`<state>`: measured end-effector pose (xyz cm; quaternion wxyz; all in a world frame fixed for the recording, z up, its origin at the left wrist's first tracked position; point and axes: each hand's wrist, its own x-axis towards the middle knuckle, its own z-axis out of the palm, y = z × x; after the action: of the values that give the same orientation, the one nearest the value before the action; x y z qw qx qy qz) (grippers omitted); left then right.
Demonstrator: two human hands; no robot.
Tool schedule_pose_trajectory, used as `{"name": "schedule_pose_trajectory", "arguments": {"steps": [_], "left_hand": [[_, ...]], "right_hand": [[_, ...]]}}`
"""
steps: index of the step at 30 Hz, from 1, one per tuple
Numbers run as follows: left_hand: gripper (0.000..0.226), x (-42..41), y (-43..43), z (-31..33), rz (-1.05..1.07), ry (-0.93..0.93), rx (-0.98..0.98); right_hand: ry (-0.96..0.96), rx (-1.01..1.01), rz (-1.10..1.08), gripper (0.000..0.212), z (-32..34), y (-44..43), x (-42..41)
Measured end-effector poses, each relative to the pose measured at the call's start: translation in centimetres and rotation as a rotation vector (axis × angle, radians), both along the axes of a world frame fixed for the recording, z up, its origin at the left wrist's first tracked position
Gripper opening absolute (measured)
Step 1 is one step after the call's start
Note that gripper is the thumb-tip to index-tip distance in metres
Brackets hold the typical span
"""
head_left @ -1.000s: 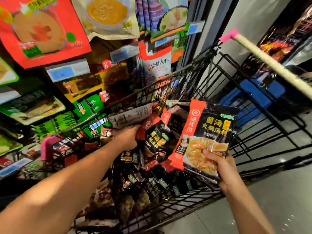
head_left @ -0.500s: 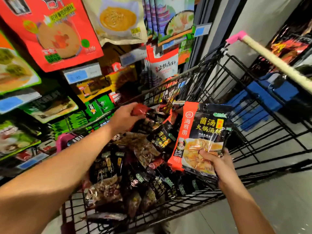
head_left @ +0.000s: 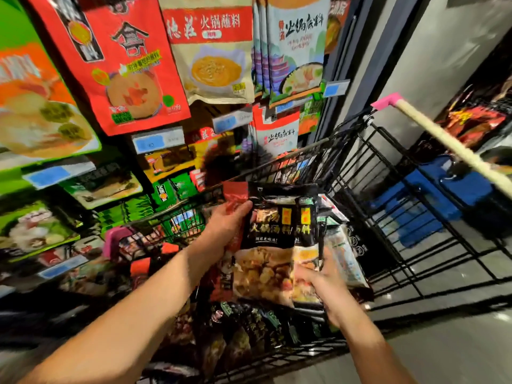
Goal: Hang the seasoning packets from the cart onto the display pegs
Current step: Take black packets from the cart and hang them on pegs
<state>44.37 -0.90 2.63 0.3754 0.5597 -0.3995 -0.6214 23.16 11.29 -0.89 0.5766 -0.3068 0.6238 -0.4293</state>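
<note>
Above the black wire cart (head_left: pixel 368 217) I hold a small stack of black-and-red seasoning packets (head_left: pixel 277 239) with yellow lettering and a food picture. My left hand (head_left: pixel 227 228) grips the stack's upper left edge, thumb on the front. My right hand (head_left: pixel 324 284) grips the lower right corner from below. More dark packets (head_left: pixel 249 336) lie piled in the cart's basket under my hands. On the left, the display (head_left: pixel 133 67) carries hanging packets in red, cream and green.
Blue price tags (head_left: pixel 155 141) sit on the peg ends between rows. The cart's cream handle with a pink end cap (head_left: pixel 388 101) runs across the upper right. A blue crate (head_left: pixel 432 195) sits beyond the cart. Grey floor shows at the lower right.
My left hand lifted a packet out of the cart and brought it against the packet in my right hand. Both hands now hold them together, and the view has tilted up toward the display.
</note>
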Motion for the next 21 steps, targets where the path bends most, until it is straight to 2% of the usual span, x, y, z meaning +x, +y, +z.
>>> {"name": "schedule_pose_trajectory", "arguments": {"steps": [3,5,7,10,13,14,16,18,20,21], "left_hand": [[0.016,-1.4,0.9,0.4,0.013,-0.001,0.042],[0.015,-1.6,1.2,0.4,0.033,-0.037,0.048],[0.015,-1.3,1.3,0.0,0.036,-0.111,0.020],[0.015,-1.0,1.8,0.0,0.016,-0.187,0.002],[0.023,-1.1,2.4,-0.3,0.011,-0.269,0.012],[0.023,-1.1,2.6,-0.2,0.026,-0.294,-0.006],[0.023,-1.0,3.0,0.1,0.052,-0.338,-0.039],[0.033,-0.3,3.6,1.2,0.016,-0.259,-0.021],[0.059,1.0,4.6,2.2,-0.084,-0.083,0.010],[0.080,2.0,5.2,2.1,-0.119,-0.032,0.009]], "right_hand": [[0.005,-0.005,0.083,0.088,-0.1,0.5,0.9],[-0.021,0.055,0.061,0.081,-0.2,0.9,1.5],[-0.143,0.138,0.027,0.080,-0.1,1.1,1.5],[-0.390,0.171,0.068,0.057,-0.1,1.5,1.3],[-0.422,0.131,0.092,0.043,0.3,1.1,2.0],[-0.428,0.156,0.095,0.051,-0.1,0.7,2.1],[-0.412,0.247,0.084,0.082,-0.9,0.1,2.3],[-0.372,0.281,0.061,0.093,-1.8,-0.4,2.4],[-0.365,0.287,0.059,0.099,-2.3,-0.9,2.5],[-0.372,0.280,0.063,0.096,-2.6,-1.0,2.8]]}}
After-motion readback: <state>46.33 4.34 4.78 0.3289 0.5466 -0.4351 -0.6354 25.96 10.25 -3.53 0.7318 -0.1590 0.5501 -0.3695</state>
